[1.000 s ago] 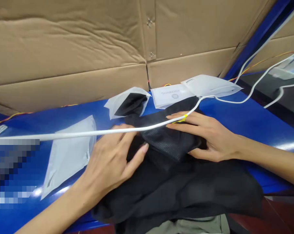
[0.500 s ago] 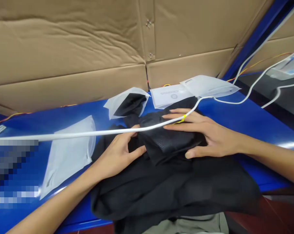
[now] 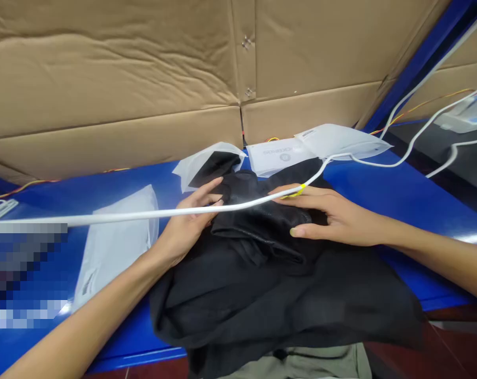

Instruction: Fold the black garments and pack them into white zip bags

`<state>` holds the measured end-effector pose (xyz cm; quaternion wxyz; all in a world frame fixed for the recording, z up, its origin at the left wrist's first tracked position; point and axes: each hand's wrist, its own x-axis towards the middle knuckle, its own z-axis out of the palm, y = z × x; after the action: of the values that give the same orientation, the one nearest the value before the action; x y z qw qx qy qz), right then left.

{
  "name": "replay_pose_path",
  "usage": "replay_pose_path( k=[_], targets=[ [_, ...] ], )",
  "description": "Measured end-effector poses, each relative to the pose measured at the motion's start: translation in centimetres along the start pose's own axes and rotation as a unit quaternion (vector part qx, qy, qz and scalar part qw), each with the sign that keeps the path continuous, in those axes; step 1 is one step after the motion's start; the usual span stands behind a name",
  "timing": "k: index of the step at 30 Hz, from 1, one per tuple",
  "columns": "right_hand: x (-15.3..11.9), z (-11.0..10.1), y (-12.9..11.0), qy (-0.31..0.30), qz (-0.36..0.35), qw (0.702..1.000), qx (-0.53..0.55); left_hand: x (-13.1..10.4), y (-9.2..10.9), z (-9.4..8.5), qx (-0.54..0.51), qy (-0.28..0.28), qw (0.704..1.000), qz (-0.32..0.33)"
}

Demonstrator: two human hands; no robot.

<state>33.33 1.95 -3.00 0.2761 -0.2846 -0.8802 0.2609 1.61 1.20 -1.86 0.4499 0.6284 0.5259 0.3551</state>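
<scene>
A large black cloth is spread over the front of the blue table and hangs past its edge. On it lies a bunched black piece with a shiny surface. My left hand touches the left side of the bunched fabric, its fingertips closed on black cloth. My right hand rests on the right side, fingers stretched out and thumb apart. A white cable with a yellow tag passes in front of the view, across both hands. Behind, a translucent bag has black material in it.
The blue table carries a white bag at left and white packaging with another translucent bag at the back. Brown padded panels stand behind. More white cables cross at right.
My left hand has moved up, and its thumb has drawn toward the fingers. The bunched fabric has shifted, with its front edge now folded differently. My right hand has moved slightly left.
</scene>
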Motion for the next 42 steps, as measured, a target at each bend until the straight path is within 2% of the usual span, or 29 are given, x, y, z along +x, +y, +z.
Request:
replay_pose_path(
  k=[2, 6, 9, 13, 16, 20, 22, 25, 27, 30, 33, 37, 39, 42],
  targets=[
    [0.0, 0.2, -0.3, 0.029, 0.006, 0.999, -0.025, -0.1, 0.1, 0.1, -0.039, -0.01, 0.999, -0.004],
    [-0.2, 0.2, -1.0, 0.081, 0.019, 0.987, -0.139, -0.3, 0.7, 0.3, -0.052, -0.074, 0.996, 0.007],
    [-0.2, 0.1, -1.1, 0.094, 0.06, 0.983, -0.149, -0.2, 1.1, 0.4, -0.055, -0.07, 0.996, 0.016],
    [0.2, 0.2, -0.4, 0.134, 0.193, 0.972, -0.003, -0.2, 1.2, 0.6, -0.118, -0.043, 0.991, -0.04],
    [0.5, 0.4, 0.1, 0.176, 0.275, 0.928, 0.18, -0.2, 1.0, 0.7, -0.191, -0.01, 0.978, -0.082],
    [0.7, 0.3, -0.3, 0.171, 0.348, 0.857, 0.339, 0.0, 0.8, 0.7, -0.218, 0.019, 0.971, -0.091],
    [0.6, 0.2, -0.6, 0.165, 0.353, 0.844, 0.369, 0.0, 0.7, 0.6, -0.211, 0.012, 0.974, -0.083],
    [0.5, 0.3, -1.0, 0.148, 0.322, 0.868, 0.348, -0.1, 0.8, 0.4, -0.187, -0.017, 0.98, -0.066],
    [0.5, 0.5, -1.0, 0.142, 0.317, 0.873, 0.343, -0.2, 0.9, 0.3, -0.168, -0.038, 0.984, -0.053],
    [0.5, 0.8, -0.7, 0.165, 0.331, 0.852, 0.371, -0.4, 1.2, 0.4, -0.137, -0.037, 0.989, -0.041],
    [0.6, 0.7, -0.4, 0.185, 0.366, 0.818, 0.403, -0.4, 1.4, 0.5, -0.128, -0.014, 0.99, -0.057],
    [0.7, 0.4, -0.5, 0.159, 0.395, 0.788, 0.445, -0.5, 1.6, 0.7, -0.146, -0.022, 0.987, -0.064],
    [0.6, 0.4, -0.7, 0.149, 0.377, 0.793, 0.454, -0.4, 1.5, 0.6, -0.122, -0.034, 0.991, -0.05],
    [0.4, 0.5, -0.9, 0.146, 0.338, 0.829, 0.42, -0.3, 1.1, 0.2, -0.033, -0.057, 0.998, 0.001]
  ],
)
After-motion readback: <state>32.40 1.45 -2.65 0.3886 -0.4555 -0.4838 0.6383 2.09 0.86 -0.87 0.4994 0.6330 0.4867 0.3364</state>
